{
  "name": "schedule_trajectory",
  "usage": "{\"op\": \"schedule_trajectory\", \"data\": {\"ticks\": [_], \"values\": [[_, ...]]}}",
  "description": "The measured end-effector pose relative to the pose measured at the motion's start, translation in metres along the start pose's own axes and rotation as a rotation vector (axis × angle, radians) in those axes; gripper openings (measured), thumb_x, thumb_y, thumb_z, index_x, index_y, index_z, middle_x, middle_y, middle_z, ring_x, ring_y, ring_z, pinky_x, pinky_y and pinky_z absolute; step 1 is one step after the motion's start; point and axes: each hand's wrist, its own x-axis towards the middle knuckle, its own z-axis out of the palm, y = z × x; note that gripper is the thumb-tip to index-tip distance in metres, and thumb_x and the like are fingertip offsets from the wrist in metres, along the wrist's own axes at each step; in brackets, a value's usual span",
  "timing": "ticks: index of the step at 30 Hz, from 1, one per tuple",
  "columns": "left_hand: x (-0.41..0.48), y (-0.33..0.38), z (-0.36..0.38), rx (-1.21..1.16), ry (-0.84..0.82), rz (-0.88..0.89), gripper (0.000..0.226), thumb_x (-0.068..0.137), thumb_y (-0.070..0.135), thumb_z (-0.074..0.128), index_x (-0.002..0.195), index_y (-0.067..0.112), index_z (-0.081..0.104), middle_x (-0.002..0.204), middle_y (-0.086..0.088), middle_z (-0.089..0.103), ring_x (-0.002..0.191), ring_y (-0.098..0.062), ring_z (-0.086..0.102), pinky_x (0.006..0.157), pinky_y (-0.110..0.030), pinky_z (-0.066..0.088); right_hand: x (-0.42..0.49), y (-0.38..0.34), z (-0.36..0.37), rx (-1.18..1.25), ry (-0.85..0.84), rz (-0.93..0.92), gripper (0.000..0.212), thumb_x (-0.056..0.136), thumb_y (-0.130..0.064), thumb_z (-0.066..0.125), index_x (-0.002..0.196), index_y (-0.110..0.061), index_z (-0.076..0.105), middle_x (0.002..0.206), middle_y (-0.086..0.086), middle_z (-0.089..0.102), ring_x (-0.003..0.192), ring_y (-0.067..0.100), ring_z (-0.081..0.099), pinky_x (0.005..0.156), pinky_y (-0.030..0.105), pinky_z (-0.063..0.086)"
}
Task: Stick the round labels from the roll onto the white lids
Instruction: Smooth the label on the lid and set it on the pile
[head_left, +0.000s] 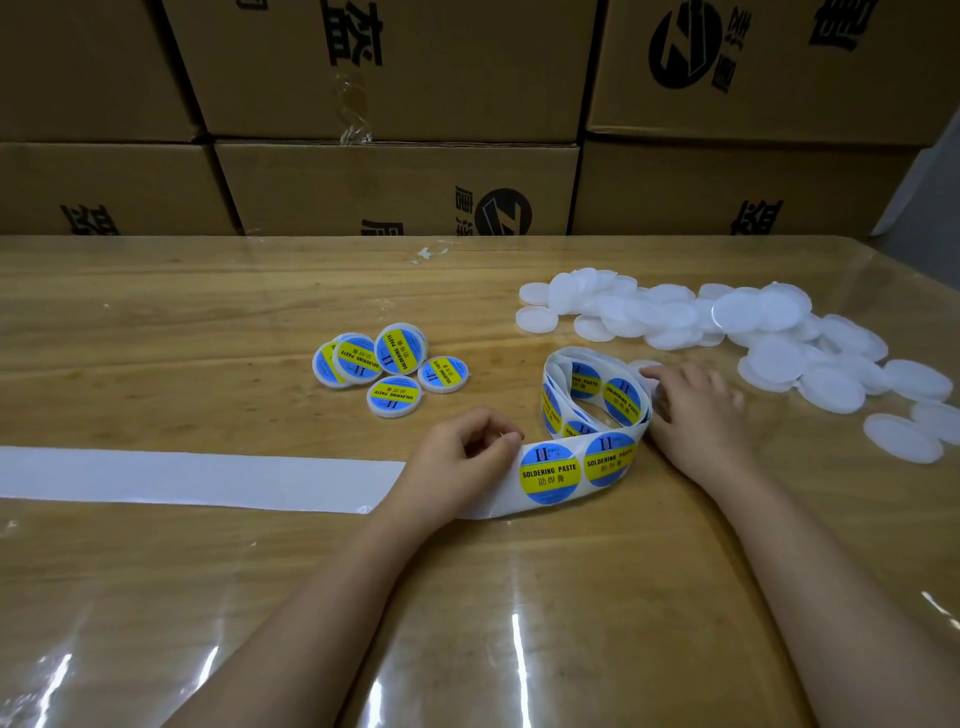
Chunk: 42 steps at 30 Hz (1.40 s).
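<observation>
A loose roll of round blue-and-yellow labels (595, 395) stands on edge at the table's middle. Its strip runs toward me with two labels face up, the nearer label (549, 474) beside my left hand (462, 457). That hand's fingers are curled, thumb and forefinger pinching at the left edge of this label. My right hand (696, 410) lies flat, fingers spread, against the roll's right side, its fingertips on a white lid (644, 367). A pile of bare white lids (727, 322) spreads to the right. Several labelled lids (387, 364) lie in a cluster left of the roll.
The empty white backing strip (197, 478) trails left across the table to the frame's edge. Clear plastic film covers the wooden table (208, 322). Stacked cardboard boxes (395, 182) wall off the far edge.
</observation>
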Motion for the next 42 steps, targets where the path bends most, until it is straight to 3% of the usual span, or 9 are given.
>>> {"op": "schedule_trajectory", "data": {"ticks": [6, 11, 14, 17, 21, 27, 30, 36, 42], "values": [[0.000, 0.000, -0.002, -0.053, -0.053, 0.014, 0.019, 0.085, 0.015, 0.067, 0.075, 0.031, 0.067, 0.063, 0.017, 0.057, 0.065, -0.003, 0.050, 0.061, -0.015, 0.041, 0.002, 0.000, 0.001, 0.015, 0.160, 0.087, 0.020, 0.095, -0.025, 0.051, 0.099, -0.011, 0.063, 0.108, 0.012, 0.056, 0.107, 0.032, 0.043, 0.088, 0.041, 0.031], [0.001, -0.002, -0.002, -0.036, -0.066, 0.013, 0.015, 0.086, 0.016, 0.067, 0.084, 0.031, 0.065, 0.065, 0.017, 0.057, 0.064, -0.003, 0.050, 0.063, -0.018, 0.042, -0.017, -0.020, -0.018, 0.707, 0.515, 0.043, 0.010, 0.096, -0.016, 0.048, 0.093, -0.009, 0.055, 0.091, -0.002, 0.053, 0.096, 0.020, 0.046, 0.084, 0.033, 0.038], [0.000, -0.001, 0.000, -0.038, -0.055, 0.039, 0.016, 0.086, 0.019, 0.067, 0.092, 0.033, 0.061, 0.067, 0.015, 0.058, 0.062, -0.002, 0.049, 0.063, -0.017, 0.042, -0.037, -0.050, -0.034, 1.022, 0.453, 0.009, 0.012, 0.097, -0.017, 0.047, 0.086, -0.021, 0.049, 0.081, -0.011, 0.054, 0.073, -0.006, 0.050, 0.067, 0.008, 0.038], [-0.002, 0.002, 0.002, -0.054, 0.000, 0.124, 0.027, 0.088, 0.020, 0.067, 0.103, 0.039, 0.055, 0.079, 0.014, 0.060, 0.069, 0.000, 0.052, 0.066, -0.013, 0.042, -0.060, -0.073, -0.035, 1.146, 0.229, -0.099, 0.011, 0.093, -0.023, 0.048, 0.082, -0.025, 0.052, 0.073, -0.016, 0.058, 0.068, -0.005, 0.051, 0.064, 0.011, 0.040], [-0.004, 0.006, 0.001, -0.119, -0.015, 0.183, 0.042, 0.089, 0.012, 0.064, 0.117, 0.041, 0.052, 0.101, 0.010, 0.066, 0.083, -0.002, 0.060, 0.074, -0.014, 0.045, -0.074, -0.089, -0.026, 0.969, 0.062, -0.265, 0.012, 0.087, -0.023, 0.046, 0.079, -0.031, 0.051, 0.079, -0.010, 0.054, 0.080, 0.014, 0.049, 0.074, 0.028, 0.039], [-0.004, 0.001, 0.003, 0.210, -0.195, 0.343, 0.023, 0.085, 0.016, 0.070, 0.096, 0.033, 0.060, 0.083, 0.021, 0.054, 0.081, 0.006, 0.049, 0.073, -0.013, 0.035, -0.071, -0.089, -0.016, 0.342, 0.267, -0.562, 0.028, 0.088, -0.030, 0.046, 0.076, -0.012, 0.064, 0.074, -0.004, 0.061, 0.074, 0.026, 0.056, 0.077, 0.034, 0.029], [-0.004, 0.000, 0.005, 0.388, -0.206, 0.430, 0.018, 0.082, 0.027, 0.070, 0.094, 0.031, 0.057, 0.077, 0.027, 0.044, 0.080, 0.012, 0.042, 0.072, -0.009, 0.029, -0.071, -0.085, -0.026, 0.320, 0.352, -0.656, 0.023, 0.087, -0.028, 0.053, 0.072, -0.012, 0.063, 0.070, -0.006, 0.055, 0.067, 0.021, 0.051, 0.070, 0.031, 0.029], [-0.004, -0.002, 0.002, 0.288, -0.195, 0.280, 0.042, 0.082, 0.009, 0.065, 0.122, 0.021, 0.059, 0.115, 0.008, 0.063, 0.104, -0.001, 0.053, 0.089, -0.011, 0.038, -0.097, -0.089, -0.033, 0.260, -0.445, -0.770, 0.054, 0.066, -0.074, 0.060, 0.105, -0.038, 0.050, 0.098, -0.022, 0.036, 0.090, 0.000, 0.041, 0.076, 0.022, 0.038], [-0.002, -0.002, -0.003, 0.083, -0.151, 0.132, 0.044, 0.086, 0.006, 0.063, 0.115, 0.037, 0.052, 0.099, 0.007, 0.066, 0.091, -0.002, 0.061, 0.082, -0.017, 0.047, -0.097, -0.094, -0.032, 0.282, -0.407, -0.819, 0.056, 0.072, -0.063, 0.066, 0.116, -0.032, 0.051, 0.111, -0.017, 0.033, 0.101, 0.001, 0.038, 0.086, 0.023, 0.039]]}}
